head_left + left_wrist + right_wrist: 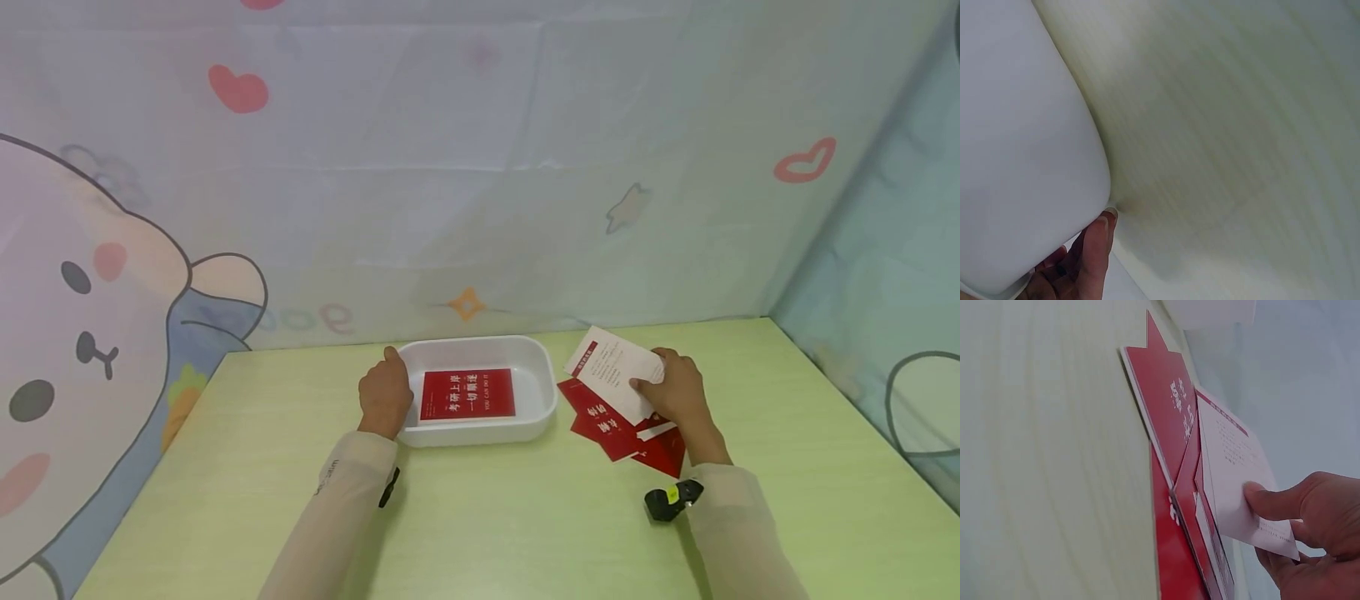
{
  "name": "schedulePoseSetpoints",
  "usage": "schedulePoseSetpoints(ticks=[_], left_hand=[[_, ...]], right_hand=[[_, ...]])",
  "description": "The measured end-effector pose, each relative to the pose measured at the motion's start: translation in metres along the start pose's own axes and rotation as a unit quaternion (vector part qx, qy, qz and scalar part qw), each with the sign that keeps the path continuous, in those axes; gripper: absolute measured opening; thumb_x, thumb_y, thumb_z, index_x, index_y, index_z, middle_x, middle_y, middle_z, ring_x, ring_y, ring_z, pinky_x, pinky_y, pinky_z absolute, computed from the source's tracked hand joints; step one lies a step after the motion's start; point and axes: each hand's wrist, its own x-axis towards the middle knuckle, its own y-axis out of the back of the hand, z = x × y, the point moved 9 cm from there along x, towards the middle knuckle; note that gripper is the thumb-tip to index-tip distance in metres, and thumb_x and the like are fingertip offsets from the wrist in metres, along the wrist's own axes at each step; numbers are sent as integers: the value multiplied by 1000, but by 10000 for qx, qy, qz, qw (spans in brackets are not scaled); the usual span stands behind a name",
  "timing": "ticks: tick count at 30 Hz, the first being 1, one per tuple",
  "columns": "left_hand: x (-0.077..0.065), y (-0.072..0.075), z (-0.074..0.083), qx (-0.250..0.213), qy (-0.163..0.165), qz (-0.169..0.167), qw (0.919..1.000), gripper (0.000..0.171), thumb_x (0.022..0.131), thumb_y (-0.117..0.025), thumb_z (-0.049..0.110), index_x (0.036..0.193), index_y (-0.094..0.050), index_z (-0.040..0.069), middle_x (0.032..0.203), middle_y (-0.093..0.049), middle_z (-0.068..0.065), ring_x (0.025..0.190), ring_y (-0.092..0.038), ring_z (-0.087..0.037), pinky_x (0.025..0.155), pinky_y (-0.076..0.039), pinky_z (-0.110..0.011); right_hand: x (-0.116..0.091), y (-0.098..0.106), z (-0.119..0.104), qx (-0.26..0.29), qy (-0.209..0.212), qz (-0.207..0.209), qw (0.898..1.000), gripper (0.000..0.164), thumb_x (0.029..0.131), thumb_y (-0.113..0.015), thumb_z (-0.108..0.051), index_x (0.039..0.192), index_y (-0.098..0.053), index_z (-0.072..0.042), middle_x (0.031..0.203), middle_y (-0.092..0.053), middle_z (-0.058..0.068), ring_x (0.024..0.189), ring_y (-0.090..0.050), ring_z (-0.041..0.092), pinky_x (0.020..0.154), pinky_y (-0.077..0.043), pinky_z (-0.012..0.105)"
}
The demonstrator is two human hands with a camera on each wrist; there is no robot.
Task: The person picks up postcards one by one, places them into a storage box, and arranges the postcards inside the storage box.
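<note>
A white tray (pixel 480 433) stands near the back of the table, with a red card (pixel 468 394) with white lettering lying flat inside. My left hand (pixel 386 395) grips the tray's left end; in the left wrist view its fingers (pixel 1095 250) sit against the tray's outer wall. To the right, my right hand (pixel 678 386) pinches a white printed card (pixel 611 371) with a red strip, thumb on its face. That card is tilted up over a fanned pile of red cards (pixel 606 427), which lie on the table just right of the tray.
The pale green table (pixel 517 525) runs back to a cartoon-printed cloth (pixel 465 208). A black wrist camera (pixel 672 502) sits on the right sleeve. At the far right a dark cable (pixel 892 400) loops in front of the side cloth.
</note>
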Motion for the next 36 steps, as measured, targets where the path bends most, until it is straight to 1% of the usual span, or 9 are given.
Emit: schedulePoseSetpoints(ticks=[6,10,19,22,26,28,31,33,36], left_hand=[[0,0,0,-10,0,3,10000,38,91,-63,9,121,-45,-5,93,-71,-19,82,-73,-31,76,-60,-43],[0,-1,0,-30,39,-32,10000,40,91,-63,9,123,-45,-5,94,-71,-19,82,-73,-31,77,-60,-44],[2,-2,-1,-11,49,-58,10000,40,92,-63,10,124,-45,-5,96,-71,-19,83,-73,-31,78,-60,-44],[2,-2,-1,-9,65,-57,10000,40,92,-63,10,124,-45,-5,96,-71,-19,83,-72,-31,78,-60,-44],[1,-1,-2,7,88,-54,9999,42,91,-64,10,125,-44,-4,96,-70,-19,83,-72,-31,79,-60,-43],[1,-2,-1,22,77,-45,10000,42,91,-65,10,125,-44,-5,95,-70,-19,82,-72,-30,78,-60,-43],[1,-2,0,20,86,-68,9999,43,91,-65,10,126,-44,-5,94,-70,-19,81,-72,-30,77,-60,-43],[0,-3,0,13,92,-78,9999,43,91,-65,10,127,-44,-5,94,-70,-19,81,-72,-30,78,-60,-43],[0,-3,1,11,101,-86,9999,43,92,-65,10,127,-44,-4,94,-70,-18,81,-72,-30,78,-61,-43]], right_hand=[[2,0,1,306,54,108,9995,58,94,-55,-10,146,-35,8,136,-44,37,109,-50,47,94,-51,63],[2,1,0,603,21,73,9982,52,96,-48,-8,146,-37,5,139,-42,37,110,-49,47,92,-52,62],[1,-1,0,1275,-319,-188,9911,54,103,-40,-13,155,-27,-8,155,-33,31,122,-47,48,99,-46,66],[2,-1,-4,1567,-327,-310,9866,56,103,-39,-13,156,-25,-10,157,-31,29,126,-46,48,102,-43,67],[3,-4,-12,1866,-305,-501,9807,58,103,-39,-12,158,-21,-10,157,-29,29,128,-46,48,103,-44,64],[2,-5,-16,2039,-274,-577,9769,59,102,-39,-10,158,-20,-10,157,-29,29,126,-47,46,102,-47,61],[1,-7,-22,2279,-231,-657,9712,61,102,-40,-7,158,-17,-9,154,-30,29,123,-48,43,97,-51,52],[1,-9,-25,2422,-218,-706,9674,62,101,-40,-5,158,-16,-9,152,-31,29,122,-48,41,94,-51,47],[2,-11,-27,2442,-264,-755,9664,63,100,-42,-6,157,-15,-9,152,-32,28,121,-48,41,96,-51,49]])
